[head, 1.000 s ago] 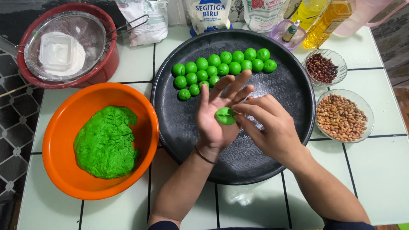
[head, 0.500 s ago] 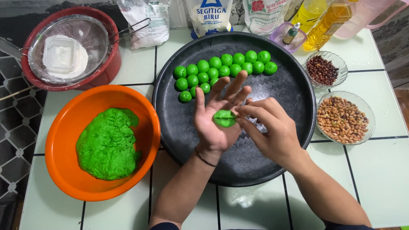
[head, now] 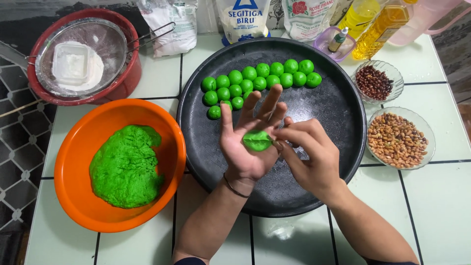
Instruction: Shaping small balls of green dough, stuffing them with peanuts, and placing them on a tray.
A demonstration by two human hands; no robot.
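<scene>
A pale tiled tabletop (head: 431, 206) fills my view. Along its far edge stand a white pouch with a blue triangle label (head: 244, 19), a white bag with a red rose mark (head: 308, 17), a crumpled clear bag (head: 167, 24) and two yellow oil bottles (head: 375, 24). My left hand (head: 248, 140) lies open, palm up, over the black round tray (head: 314, 186), cradling a flattened green dough piece (head: 257, 141). My right hand (head: 311, 154) pinches at the dough's edge, fingers curled. Green dough balls (head: 260, 81) line the tray's far side; an orange bowl (head: 73, 196) holds more dough.
</scene>
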